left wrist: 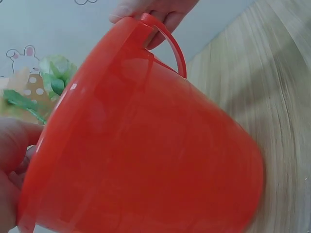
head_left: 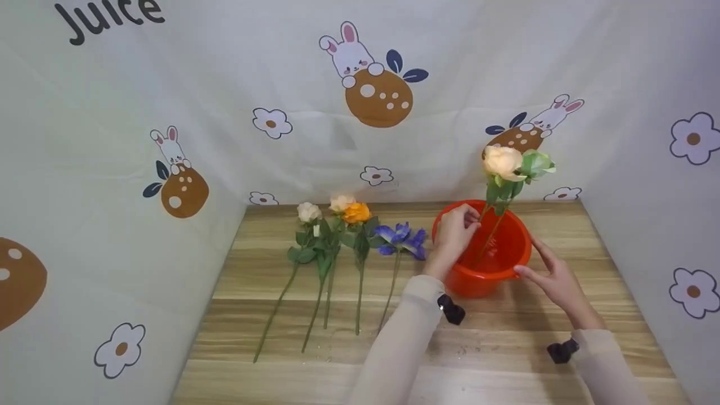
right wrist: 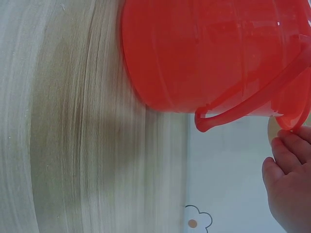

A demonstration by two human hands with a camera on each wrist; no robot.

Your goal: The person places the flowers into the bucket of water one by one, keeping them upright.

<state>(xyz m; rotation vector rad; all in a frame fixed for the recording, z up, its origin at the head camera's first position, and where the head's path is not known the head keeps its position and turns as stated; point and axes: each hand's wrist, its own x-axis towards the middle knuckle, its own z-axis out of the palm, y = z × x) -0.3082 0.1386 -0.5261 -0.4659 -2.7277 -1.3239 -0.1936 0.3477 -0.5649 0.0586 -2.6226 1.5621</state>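
A red bucket (head_left: 475, 284) stands upright at the right part of the table. My left hand (head_left: 454, 233) is over its left rim and pinches the stem of a peach artificial rose (head_left: 502, 162). Beside that bloom, a pale green artificial rose (head_left: 537, 164) rises from the bucket, its stem slanting down inside. At the right side of the bucket, my right hand (head_left: 557, 281) holds the rim, thumb toward the front and fingers farther back. The left wrist view shows its fingers beside the bucket's handle (left wrist: 170, 41).
Left of the bucket lie several artificial flowers: a white rose (head_left: 308, 212), a pale pink one (head_left: 341, 202), an orange one (head_left: 356, 212) and a blue-violet flower (head_left: 402, 239). Their stems point toward the table's front. A printed cloth (head_left: 315, 157) walls the wooden table (head_left: 242, 315).
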